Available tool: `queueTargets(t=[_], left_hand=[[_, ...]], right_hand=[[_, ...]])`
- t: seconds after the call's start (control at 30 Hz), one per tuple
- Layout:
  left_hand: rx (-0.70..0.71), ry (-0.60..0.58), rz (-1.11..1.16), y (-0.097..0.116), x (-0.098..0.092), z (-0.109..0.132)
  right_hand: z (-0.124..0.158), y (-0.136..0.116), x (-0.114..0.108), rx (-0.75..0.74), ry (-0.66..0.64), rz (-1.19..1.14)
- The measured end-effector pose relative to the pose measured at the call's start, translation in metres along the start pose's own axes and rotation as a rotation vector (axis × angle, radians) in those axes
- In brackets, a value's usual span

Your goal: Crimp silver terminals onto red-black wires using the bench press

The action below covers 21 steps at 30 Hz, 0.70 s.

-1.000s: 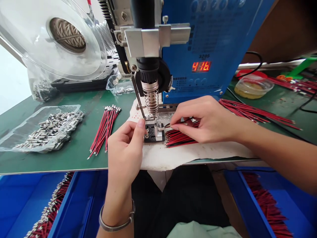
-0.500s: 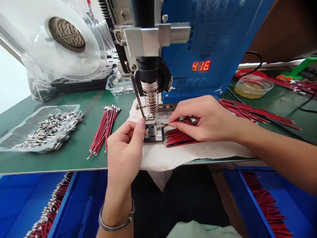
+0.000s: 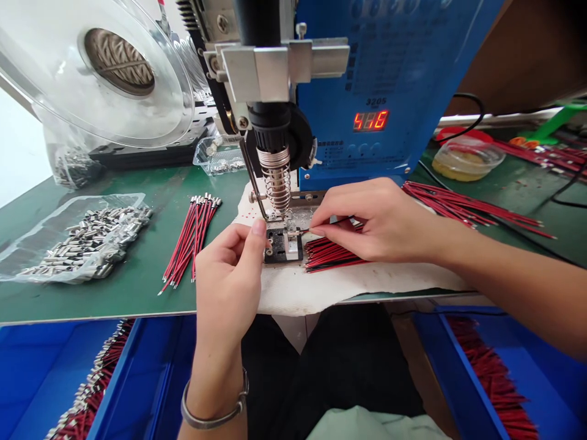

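My right hand (image 3: 367, 220) pinches a thin red-and-black wire (image 3: 304, 231) between thumb and forefinger. The wire's tip reaches the right side of a small black fixture (image 3: 274, 246) with a pale metal block in it. Thumb and bent fingers of my left hand (image 3: 232, 275) press together at the fixture's left edge; whatever lies between them is hidden. Straight above the fixture stands the soldering iron (image 3: 277, 171) with a spring around it, its tip close to the block. A bundle of red and black wires (image 3: 337, 252) lies beneath my right hand.
Behind stands a blue soldering machine (image 3: 367, 73). Left on the green table (image 3: 151, 183) are wires with metal ends (image 3: 190, 238) and a plastic tray (image 3: 132, 198) of metal caps. More wires (image 3: 477, 211) lie right. Blue bins (image 3: 151, 379) flank my legs.
The whole view has shifted slightly to the left. Both hands keep their places at the fixture, and the wire stays in my right hand.
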<state>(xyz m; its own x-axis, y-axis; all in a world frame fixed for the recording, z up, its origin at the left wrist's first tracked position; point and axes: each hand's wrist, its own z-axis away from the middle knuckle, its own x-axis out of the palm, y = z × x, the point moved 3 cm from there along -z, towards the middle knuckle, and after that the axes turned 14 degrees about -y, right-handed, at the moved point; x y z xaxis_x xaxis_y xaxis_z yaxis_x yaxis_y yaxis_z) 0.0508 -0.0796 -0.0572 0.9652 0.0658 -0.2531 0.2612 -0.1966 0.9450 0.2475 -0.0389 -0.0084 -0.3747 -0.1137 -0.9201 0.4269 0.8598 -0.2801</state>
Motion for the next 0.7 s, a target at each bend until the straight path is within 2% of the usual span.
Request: queueTargets(t=[0.7], left_hand=[[0.012,0.006,0.027,0.0003,0.0024,-0.0009]], right_hand=[[0.0011,0.0,-0.0002,-0.055,0.019,-0.005]])
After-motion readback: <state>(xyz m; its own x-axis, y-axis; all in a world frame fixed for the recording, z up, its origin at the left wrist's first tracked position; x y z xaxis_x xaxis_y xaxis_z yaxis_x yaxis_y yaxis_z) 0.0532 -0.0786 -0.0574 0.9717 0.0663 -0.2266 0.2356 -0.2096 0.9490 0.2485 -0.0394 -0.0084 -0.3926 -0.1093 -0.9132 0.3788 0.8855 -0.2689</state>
